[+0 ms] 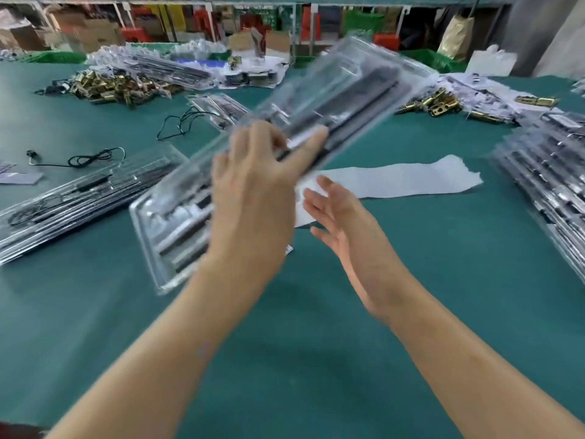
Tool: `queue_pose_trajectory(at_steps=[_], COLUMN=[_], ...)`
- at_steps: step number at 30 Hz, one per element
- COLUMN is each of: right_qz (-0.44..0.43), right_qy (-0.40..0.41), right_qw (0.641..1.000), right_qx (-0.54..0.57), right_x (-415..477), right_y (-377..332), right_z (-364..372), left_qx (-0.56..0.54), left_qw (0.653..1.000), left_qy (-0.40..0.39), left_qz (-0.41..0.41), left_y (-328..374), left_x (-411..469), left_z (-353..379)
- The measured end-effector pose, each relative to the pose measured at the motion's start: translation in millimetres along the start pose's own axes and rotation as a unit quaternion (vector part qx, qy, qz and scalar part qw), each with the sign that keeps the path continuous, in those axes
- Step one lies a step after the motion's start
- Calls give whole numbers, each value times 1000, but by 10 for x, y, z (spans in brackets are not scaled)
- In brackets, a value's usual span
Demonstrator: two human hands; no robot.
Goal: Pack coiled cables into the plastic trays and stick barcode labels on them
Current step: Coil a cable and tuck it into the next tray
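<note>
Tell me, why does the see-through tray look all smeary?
Head view: the clear plastic tray, gripped by the left hand, is smeared by motion blur; the open right hand below it looks slightly soft; the green table looks sharper.

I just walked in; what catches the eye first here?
A long clear plastic tray of dark parts, held tilted above the green table by the left hand. The right hand is open beside it, near a white paper strip. Stacks of similar trays lie left and right.
</note>
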State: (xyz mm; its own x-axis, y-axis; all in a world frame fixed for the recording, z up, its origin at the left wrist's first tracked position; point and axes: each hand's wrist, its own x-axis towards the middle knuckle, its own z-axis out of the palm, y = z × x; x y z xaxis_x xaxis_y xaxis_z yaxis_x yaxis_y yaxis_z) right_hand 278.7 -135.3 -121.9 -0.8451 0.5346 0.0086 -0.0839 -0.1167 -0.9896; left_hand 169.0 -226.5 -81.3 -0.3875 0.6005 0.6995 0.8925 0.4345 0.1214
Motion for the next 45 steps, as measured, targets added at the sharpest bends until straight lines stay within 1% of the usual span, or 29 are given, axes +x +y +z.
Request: queue_pose_trajectory(at_steps=[2,3,5,7,8,9,10,11,13,14,15,17,18,20,22,24,25,28,30,32,35,37,39,41,43,45], right_qz=[-27,-30,-21,-18,-27,-44,-59,-62,-31,-5,20,72,101,153,199,217,224,248,253,237,198,181,162,149,117,74], right_qy=[46,96,208,265,278,282,274,255,193,151,108,27,-7,-71,-116,-137,-143,-116,-104,-107,-134,-138,-157,-161,-139,-105], right_qw=[994,987,970,960,958,958,960,965,979,986,989,984,979,969,958,948,941,923,898,860,815,785,765,753,748,753], right_qx=[94,123,125,90,66,41,15,-14,-58,-74,-99,-158,-179,-178,-168,-191,-209,-270,-344,-439,-527,-576,-603,-620,-639,-646], right_x=[13,-2,-61,-114,-132,-146,-149,-153,-181,-203,-219,-226,-218,-151,-88,15,78,237,327,385,519,631,711,722,698,589], right_y=[-125,-168,-175,-153,-167,-206,-266,-350,-584,-706,-819,-1016,-1090,-1157,-1136,-1044,-980,-807,-677,-560,-445,-399,-346,-286,-227,-163], right_z=[38,29,-59,-254,-391,-550,-721,-905,-1248,-1402,-1542,-1726,-1783,-1876,-1961,-2038,-2088,-2223,-2303,-2279,-2227,-2218,-2209,-2182,-2126,-2020], left_qx=[-28,-41,-102,-222,-291,-357,-411,-442,-437,-432,-435,-467,-486,-511,-511,-507,-511,-494,-464,-424,-346,-335,-350,-341,-323,-312], left_qw=[999,999,993,968,944,918,896,887,897,900,896,871,856,834,832,831,825,813,816,826,863,864,854,864,875,884], left_qy=[-21,-30,-54,-120,-155,-172,-165,-135,-59,-42,-47,-98,-128,-174,-187,-198,-215,-288,-333,-366,-368,-374,-381,-368,-359,-346], left_qz=[12,5,-7,5,16,28,31,24,-11,-37,-69,-117,-123,-113,-104,-112,-114,-110,-88,-60,5,-3,-41,-48,-40,-43], left_y=[362,517,745,839,823,776,707,619,412,314,232,111,70,52,78,81,61,-123,-272,-354,-388,-424,-453,-442,-388,-360], left_x=[-158,-223,-335,-409,-420,-412,-384,-345,-241,-182,-132,-58,-38,-26,-44,-56,-64,-115,-157,-204,-263,-299,-339,-402,-460,-502], left_z=[106,155,239,252,237,220,205,190,217,252,299,411,467,559,625,655,653,603,543,473,399,367,367,396,418,443])
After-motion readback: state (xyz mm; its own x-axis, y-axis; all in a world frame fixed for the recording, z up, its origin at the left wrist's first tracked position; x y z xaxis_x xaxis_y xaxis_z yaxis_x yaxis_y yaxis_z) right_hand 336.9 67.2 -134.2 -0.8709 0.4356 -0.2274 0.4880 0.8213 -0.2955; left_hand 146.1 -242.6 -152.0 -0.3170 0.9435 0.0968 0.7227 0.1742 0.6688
